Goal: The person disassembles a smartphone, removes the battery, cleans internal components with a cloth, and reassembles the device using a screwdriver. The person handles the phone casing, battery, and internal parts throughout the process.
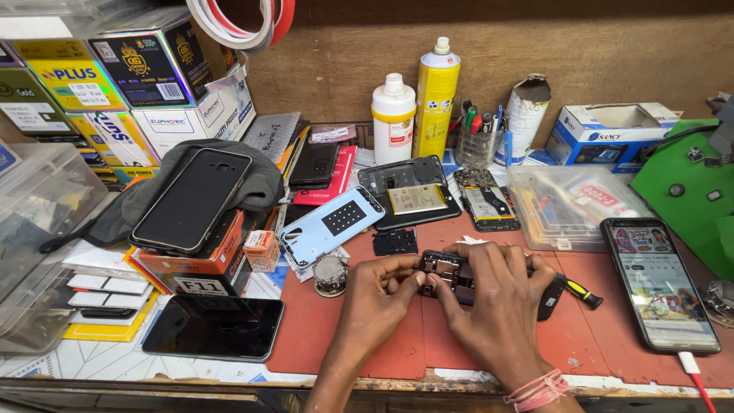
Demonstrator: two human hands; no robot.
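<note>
My left hand [380, 287] and right hand [497, 294] both clamp an opened phone [451, 274] on the red mat [382, 344] of the worktop. My right hand hides most of it. Screwdriver [581, 291] tip unseen.

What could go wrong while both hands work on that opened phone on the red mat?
The left hand and right hand pinch the opened phone over bare parts, so a slip might scratch them. The screwdriver lies just beside the right hand and could get knocked. The lit phone sits near the bench edge on its cable; a tug might drag it off.
</note>
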